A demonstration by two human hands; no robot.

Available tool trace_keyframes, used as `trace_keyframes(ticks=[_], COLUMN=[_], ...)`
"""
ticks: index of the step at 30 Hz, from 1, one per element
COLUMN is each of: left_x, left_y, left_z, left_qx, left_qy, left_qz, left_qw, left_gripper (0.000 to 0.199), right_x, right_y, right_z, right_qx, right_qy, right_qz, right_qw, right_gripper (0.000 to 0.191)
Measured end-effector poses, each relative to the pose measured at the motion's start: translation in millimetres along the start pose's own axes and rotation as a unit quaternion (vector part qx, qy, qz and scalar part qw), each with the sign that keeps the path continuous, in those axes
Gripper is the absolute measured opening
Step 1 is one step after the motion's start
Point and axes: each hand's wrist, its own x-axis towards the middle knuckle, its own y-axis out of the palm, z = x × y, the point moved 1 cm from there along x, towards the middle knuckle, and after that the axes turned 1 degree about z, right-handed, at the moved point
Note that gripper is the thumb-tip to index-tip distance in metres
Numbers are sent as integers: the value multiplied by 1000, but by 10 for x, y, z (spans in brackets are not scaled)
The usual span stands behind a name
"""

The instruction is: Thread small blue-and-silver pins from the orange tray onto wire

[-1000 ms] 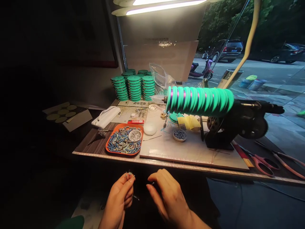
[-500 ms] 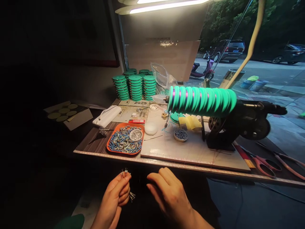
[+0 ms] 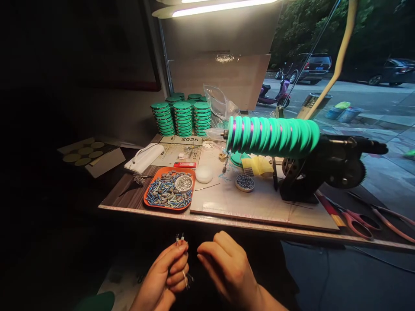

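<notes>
My left hand [image 3: 171, 270] is closed below the table's front edge. It pinches small wire pieces with white ends [image 3: 180, 238]; two dark-looped tips stick up above the thumb, and more thin strands hang out by the lower fingers. Just to its right is my right hand [image 3: 227, 265], fingers curled and thumb drawn in close to the index finger. Whatever lies between those fingertips, if anything, is too small to make out. A small gap separates the two hands.
An orange tray [image 3: 145, 199] holds blue-striped pieces, grey weights and a dish of metal bits. Beside it are a white round lid [image 3: 204, 174] and a bowl of dark beads [image 3: 244, 183]. Green spools [image 3: 272, 136] sit on a winder; scissors [image 3: 359, 226] lie right.
My left hand has moved slightly right, and the wire tips now stand further above its thumb. My right hand's thumb and index finger have come closer together.
</notes>
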Motion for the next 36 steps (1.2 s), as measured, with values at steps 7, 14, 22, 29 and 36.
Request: trace_keyframes(ticks=[7,14,22,29,36], left_x=[7,16,-18,-22,-7], left_y=[-16,-18,10,-4,-17], left_z=[3,1,-22,-24,-24], left_qx=[-47,-60,-32,-35,-44], left_qy=[-42,-44,-37,-35,-40], left_qz=[29,35,16,17,21], left_qw=[998,997,999,999,998], left_gripper=[40,38,41,42,43], right_x=[15,21,12,9,19], right_y=[-4,-9,2,13,9], right_z=[9,13,-12,-16,17], right_qx=[0,-10,-21,-9,-5], right_qy=[-5,-9,-2,3,-15], right_qz=[-10,-11,-17,-21,-12], right_qw=[1000,1000,1000,1000,1000], right_gripper=[14,16,14,11,16])
